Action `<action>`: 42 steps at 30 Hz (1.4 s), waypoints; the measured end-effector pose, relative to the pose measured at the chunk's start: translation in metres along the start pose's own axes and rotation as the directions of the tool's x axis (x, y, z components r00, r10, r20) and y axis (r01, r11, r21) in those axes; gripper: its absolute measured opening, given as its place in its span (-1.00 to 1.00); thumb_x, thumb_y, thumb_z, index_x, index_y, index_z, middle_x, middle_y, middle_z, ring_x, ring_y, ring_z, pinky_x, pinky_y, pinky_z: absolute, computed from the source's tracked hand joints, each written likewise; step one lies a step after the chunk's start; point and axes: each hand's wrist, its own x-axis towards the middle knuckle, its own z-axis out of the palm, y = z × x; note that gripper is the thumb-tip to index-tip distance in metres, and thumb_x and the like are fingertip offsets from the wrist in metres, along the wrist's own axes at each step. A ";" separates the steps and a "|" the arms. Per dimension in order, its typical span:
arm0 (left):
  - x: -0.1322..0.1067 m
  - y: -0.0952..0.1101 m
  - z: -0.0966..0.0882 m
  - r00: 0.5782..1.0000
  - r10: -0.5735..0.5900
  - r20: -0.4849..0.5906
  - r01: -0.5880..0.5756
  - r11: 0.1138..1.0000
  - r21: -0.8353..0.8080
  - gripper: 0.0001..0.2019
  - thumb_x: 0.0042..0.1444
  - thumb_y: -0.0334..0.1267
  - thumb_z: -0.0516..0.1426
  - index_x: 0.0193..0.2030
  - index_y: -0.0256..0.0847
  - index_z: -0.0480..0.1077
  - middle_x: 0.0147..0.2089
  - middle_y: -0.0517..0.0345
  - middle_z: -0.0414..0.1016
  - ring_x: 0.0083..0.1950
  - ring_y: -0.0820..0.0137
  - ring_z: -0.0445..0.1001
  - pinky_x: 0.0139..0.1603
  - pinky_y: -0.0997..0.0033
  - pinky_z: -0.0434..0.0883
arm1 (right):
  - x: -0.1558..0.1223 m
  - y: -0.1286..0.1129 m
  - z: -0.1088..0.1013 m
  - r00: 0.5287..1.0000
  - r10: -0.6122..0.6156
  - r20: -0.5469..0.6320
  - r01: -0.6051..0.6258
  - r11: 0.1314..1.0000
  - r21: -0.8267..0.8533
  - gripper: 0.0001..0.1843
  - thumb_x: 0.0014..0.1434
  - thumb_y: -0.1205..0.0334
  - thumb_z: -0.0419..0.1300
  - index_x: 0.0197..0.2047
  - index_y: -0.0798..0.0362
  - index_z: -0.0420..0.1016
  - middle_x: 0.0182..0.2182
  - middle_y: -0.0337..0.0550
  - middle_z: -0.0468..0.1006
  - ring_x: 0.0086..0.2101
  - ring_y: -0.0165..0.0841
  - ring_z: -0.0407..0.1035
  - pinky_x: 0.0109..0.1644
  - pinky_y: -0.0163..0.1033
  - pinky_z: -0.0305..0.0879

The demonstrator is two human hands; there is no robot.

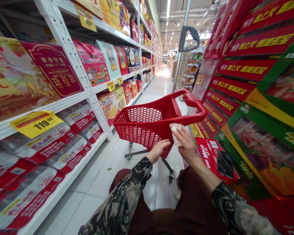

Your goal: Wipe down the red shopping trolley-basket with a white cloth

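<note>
1. Right hand [186, 145] pinches crumpled tissue [175, 133] above red shopping cart [139, 134].
2. Left hand [158, 150] loosely curled, empty, just below tissue.
3. Smartphone [224, 164] lies on red box [205, 152], right of cart.

Bright, even light falls from the ceiling strip lights [168, 9], glaring along the far tile floor [160, 83]. Shadows stay faint. Strong wide-angle distortion bends the white shelving [71, 62] and stacked red boxes [257, 68] at the edges; the far aisle looks soft.
</note>
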 end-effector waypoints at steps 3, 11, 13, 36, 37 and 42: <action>0.009 -0.003 -0.017 0.986 0.033 -0.162 -0.005 0.985 0.172 -0.60 0.01 -0.32 0.12 0.03 -0.33 0.38 0.13 -0.11 0.39 0.13 0.27 0.35 0.16 0.33 0.23 | 0.026 0.018 -0.003 0.992 0.039 -0.122 -0.060 0.983 -0.176 -0.57 0.20 0.35 -0.01 0.13 -0.02 0.35 0.16 -0.05 0.33 0.27 -0.15 -0.06 0.29 0.19 -0.15; -0.002 -0.035 -0.032 0.968 0.093 -0.233 0.018 0.899 0.438 -0.58 -0.07 -0.44 0.13 0.01 -0.40 0.39 0.02 -0.16 0.47 0.05 0.24 0.43 0.13 0.31 0.27 | -0.049 0.020 0.056 0.962 -0.122 0.245 0.155 0.981 -0.119 -0.60 0.21 0.44 -0.08 0.01 0.02 0.45 0.06 -0.04 0.46 0.16 -0.32 0.21 0.28 0.03 -0.01; -0.005 -0.035 -0.035 0.966 0.117 -0.232 0.009 0.877 0.480 -0.59 -0.08 -0.46 0.13 -0.01 -0.38 0.40 0.02 -0.15 0.48 0.06 0.23 0.42 0.14 0.30 0.26 | -0.063 0.017 0.060 0.947 -0.142 0.287 0.170 0.982 -0.075 -0.60 0.21 0.45 -0.09 -0.02 0.03 0.47 0.01 -0.03 0.49 0.14 -0.32 0.23 0.25 0.00 0.06; -0.006 -0.036 -0.058 0.947 0.276 -0.167 -0.016 0.559 0.829 -0.44 0.01 -0.36 0.04 0.21 -0.37 0.19 0.30 -0.21 0.14 0.31 0.17 0.11 0.29 0.15 0.08 | -0.026 -0.005 0.085 0.888 -0.265 0.377 0.311 0.948 -0.067 -0.67 0.19 0.44 0.02 -0.03 0.07 0.47 0.00 -0.02 0.50 0.07 -0.21 0.33 0.19 0.03 0.13; -0.005 -0.035 -0.061 0.944 0.277 -0.182 -0.004 0.557 0.830 -0.45 0.02 -0.36 0.03 0.21 -0.36 0.18 0.30 -0.20 0.14 0.31 0.17 0.12 0.29 0.14 0.09 | -0.016 -0.007 0.084 0.906 -0.269 0.328 0.305 0.950 -0.064 -0.66 0.20 0.43 0.02 0.00 0.06 0.45 0.02 -0.02 0.49 0.09 -0.20 0.30 0.21 0.05 0.09; -0.001 -0.028 -0.070 0.926 0.290 -0.241 0.060 0.519 0.853 -0.41 0.02 -0.35 0.04 0.26 -0.29 0.11 0.35 -0.16 0.05 0.36 0.17 0.01 0.31 0.05 0.01 | 0.043 -0.016 0.089 0.973 -0.187 0.139 0.200 0.976 -0.090 -0.64 0.25 0.36 -0.01 0.08 0.01 0.39 0.13 -0.05 0.38 0.22 -0.21 0.09 0.30 0.12 -0.13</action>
